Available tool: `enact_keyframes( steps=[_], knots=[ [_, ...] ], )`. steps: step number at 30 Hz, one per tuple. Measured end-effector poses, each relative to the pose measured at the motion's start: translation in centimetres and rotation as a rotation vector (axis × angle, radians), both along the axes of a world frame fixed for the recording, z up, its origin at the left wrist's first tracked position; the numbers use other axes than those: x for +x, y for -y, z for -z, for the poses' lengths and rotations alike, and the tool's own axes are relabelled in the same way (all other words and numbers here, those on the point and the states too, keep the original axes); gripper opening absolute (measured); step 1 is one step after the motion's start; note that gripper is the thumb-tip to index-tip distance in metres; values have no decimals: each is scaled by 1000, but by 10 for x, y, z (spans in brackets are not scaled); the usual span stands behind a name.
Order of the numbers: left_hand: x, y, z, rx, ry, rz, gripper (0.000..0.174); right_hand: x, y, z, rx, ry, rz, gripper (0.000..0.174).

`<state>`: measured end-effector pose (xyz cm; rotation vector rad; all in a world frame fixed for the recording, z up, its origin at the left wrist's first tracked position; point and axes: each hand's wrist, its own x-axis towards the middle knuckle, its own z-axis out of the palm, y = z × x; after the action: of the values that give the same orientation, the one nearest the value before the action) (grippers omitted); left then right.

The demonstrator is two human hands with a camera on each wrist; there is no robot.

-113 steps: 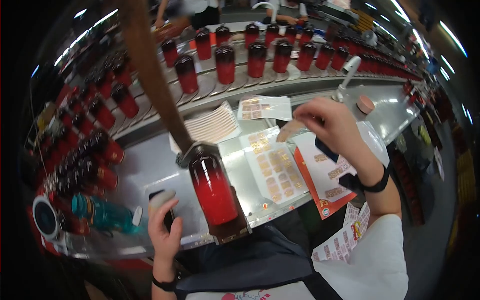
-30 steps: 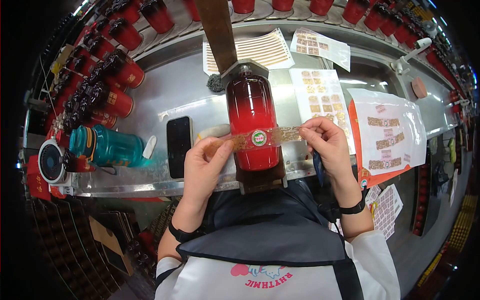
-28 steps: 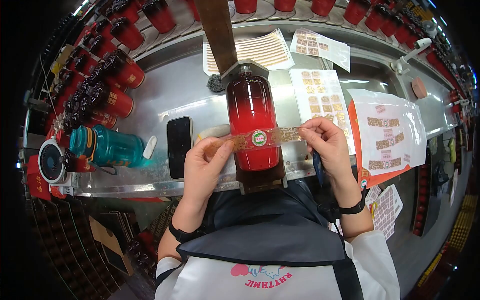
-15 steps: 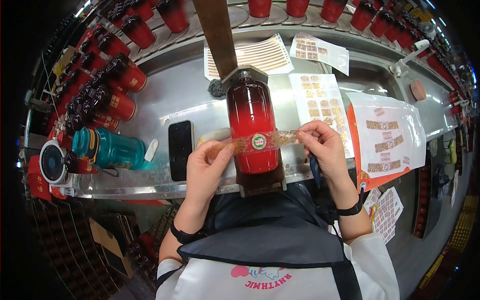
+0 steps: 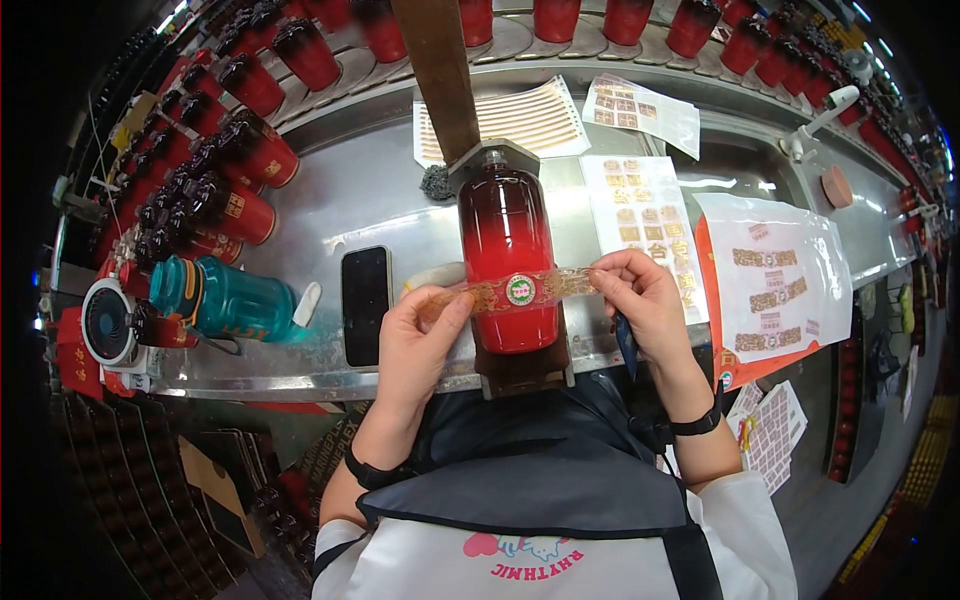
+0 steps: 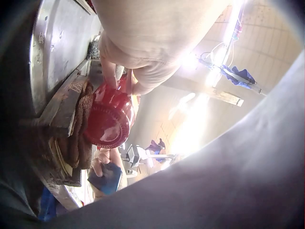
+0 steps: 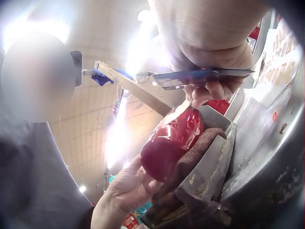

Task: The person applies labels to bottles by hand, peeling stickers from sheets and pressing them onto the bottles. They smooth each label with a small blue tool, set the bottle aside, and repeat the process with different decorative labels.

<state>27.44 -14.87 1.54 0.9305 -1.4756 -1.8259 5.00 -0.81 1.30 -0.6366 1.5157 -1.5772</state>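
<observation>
A red bottle (image 5: 508,240) with a dark top lies in a wooden and metal holder, its neck pointing away from the person. Across its lower body stretches a clear strip (image 5: 545,288) with gold pattern and a round green-and-white emblem. The left hand (image 5: 418,335) pinches the strip's left end, the right hand (image 5: 650,305) its right end. A dark blue flat tool (image 5: 626,345) hangs under the right hand; the right wrist view shows this blade (image 7: 202,77) beside the fingers. In the left wrist view the bottle's base (image 6: 108,126) faces the camera.
A phone (image 5: 366,305), a teal bottle (image 5: 235,300) and a small fan (image 5: 108,322) are on the left. Label sheets (image 5: 645,225) lie at the back and right, near a faucet (image 5: 820,120). Many red bottles (image 5: 250,85) stand behind and at left.
Since the earliest frame both hands have come to the bottle, with the strip held between them. Over the last second they stay nearly still, while the view shifts slightly.
</observation>
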Motion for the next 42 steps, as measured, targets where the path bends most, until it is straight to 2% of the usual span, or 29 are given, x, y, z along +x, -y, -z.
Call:
enact_keyframes(
  steps=[14,17,19,23,25,27,29,30,33,34,36,37,42],
  knots=[
    [-1,1,7,46,-27,-4,12,1,3,4,15,12,13,20],
    [-2,2,5,102,-85,19,20,-2,1,10,22,-2,33,24],
    [-7,-2,-4,214,-173,6,32,-6,0,12,31,-17,56,26],
    [1,6,7,205,-114,6,42,-20,-6,17,40,-106,208,29],
    [3,11,10,-47,-10,-84,44,-24,-9,10,18,-139,191,29],
    [2,13,3,-51,28,-46,48,-14,-5,-8,36,-122,173,32],
    [-4,15,0,-348,132,33,55,-3,5,-21,22,-29,-18,37],
    [-6,17,-9,-394,206,117,68,0,10,-21,8,-46,-90,43],
    [-21,10,-15,-338,107,168,77,7,23,-17,5,36,-217,63],
    [-24,9,-12,-281,58,190,83,9,25,-14,0,43,-210,63],
    [-31,3,-17,-238,29,206,84,12,29,-9,-20,43,-236,71],
    [-33,1,-19,-188,-6,213,86,13,29,-8,-22,48,-232,71],
    [-36,1,-17,-243,33,206,87,14,30,-4,-64,110,-221,74]
  ],
)
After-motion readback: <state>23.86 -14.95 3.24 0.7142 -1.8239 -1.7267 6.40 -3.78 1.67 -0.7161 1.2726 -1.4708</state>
